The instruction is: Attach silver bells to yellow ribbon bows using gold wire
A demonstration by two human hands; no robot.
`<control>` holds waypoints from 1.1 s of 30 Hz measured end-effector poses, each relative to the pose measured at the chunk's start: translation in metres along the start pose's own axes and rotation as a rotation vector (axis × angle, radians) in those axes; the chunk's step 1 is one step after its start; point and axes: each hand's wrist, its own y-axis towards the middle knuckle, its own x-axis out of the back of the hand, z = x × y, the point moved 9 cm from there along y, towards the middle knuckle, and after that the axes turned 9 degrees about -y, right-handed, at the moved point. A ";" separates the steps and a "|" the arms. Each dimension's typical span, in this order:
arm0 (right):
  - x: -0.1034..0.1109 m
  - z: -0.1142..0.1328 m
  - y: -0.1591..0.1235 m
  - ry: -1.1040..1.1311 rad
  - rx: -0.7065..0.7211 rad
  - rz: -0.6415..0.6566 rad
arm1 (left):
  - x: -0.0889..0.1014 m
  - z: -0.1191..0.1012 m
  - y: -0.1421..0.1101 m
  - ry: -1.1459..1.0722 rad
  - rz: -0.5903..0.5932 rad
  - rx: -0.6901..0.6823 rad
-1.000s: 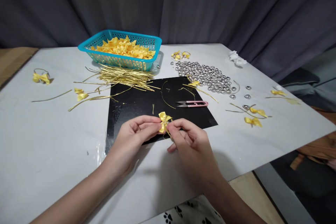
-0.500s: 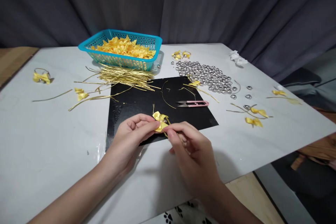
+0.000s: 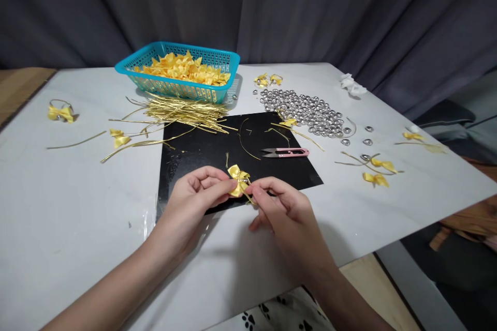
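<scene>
Between the thumb and fingers of my left hand (image 3: 198, 197) is a yellow satin ribbon bow (image 3: 234, 171), held above the black mat. A silvery bead shows at the bow's middle, with gold cord (image 3: 246, 195) around it. My right hand (image 3: 291, 217) is closed at the bow's right side, thumb and forefinger pinching at the cord; the exact grip is partly hidden. Beyond the hands, pink-handled thread snips (image 3: 285, 152) lie on the black mat (image 3: 209, 147) beside loose bits of gold cord.
At the back left stands a blue basket (image 3: 178, 83) full of yellow bows, with a heap of gold cords (image 3: 186, 114) before it. Silvery beads (image 3: 303, 111) are spread at the back right. Several bows with cords (image 3: 382, 166) lie on the white table (image 3: 77, 201).
My right hand has shifted slightly right, and its fingertips have moved along the cord. The bow has turned a little in my left hand, which stays in place.
</scene>
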 end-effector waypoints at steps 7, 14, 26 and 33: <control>-0.011 -0.007 -0.001 0.153 -0.126 0.096 | 0.004 -0.008 -0.001 0.104 -0.059 -0.051; -0.011 -0.017 0.000 0.141 -0.157 0.041 | 0.001 -0.002 0.000 0.025 -0.026 -0.004; -0.008 -0.008 -0.001 -0.036 -0.048 0.005 | -0.001 -0.002 0.000 0.028 0.002 0.009; -0.013 -0.011 -0.001 0.072 -0.087 0.027 | 0.003 -0.005 -0.002 0.076 -0.057 -0.032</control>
